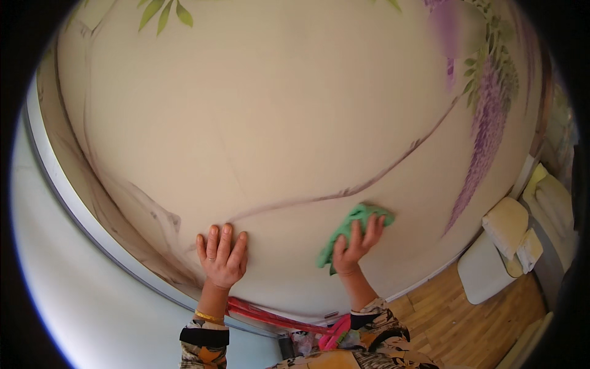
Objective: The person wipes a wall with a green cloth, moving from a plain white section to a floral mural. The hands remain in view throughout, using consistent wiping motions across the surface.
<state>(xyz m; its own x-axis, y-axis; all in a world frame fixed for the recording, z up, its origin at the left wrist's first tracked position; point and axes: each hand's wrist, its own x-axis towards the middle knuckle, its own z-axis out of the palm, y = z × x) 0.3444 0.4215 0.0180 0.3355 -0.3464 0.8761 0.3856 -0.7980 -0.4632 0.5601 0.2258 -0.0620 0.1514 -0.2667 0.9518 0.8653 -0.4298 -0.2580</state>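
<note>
A cream wall [276,123] painted with a thin brown branch, green leaves and hanging purple blossoms fills most of the view. Pressed to its lower right part is a green cloth [353,222], gripped under the fingers of my right hand [355,249]. To the left, my left hand [223,255] rests flat against the wall with its fingers stretched out and nothing in it. That hand lies just below the left end of the painted branch.
A pale surface with a grey edge strip [92,215] curves along the left. Below my hands are a red bar-like thing [276,318] and a bright pink item [337,332]. At right, a white seat [485,273] with cushions [507,227] stands on the wooden floor [442,307].
</note>
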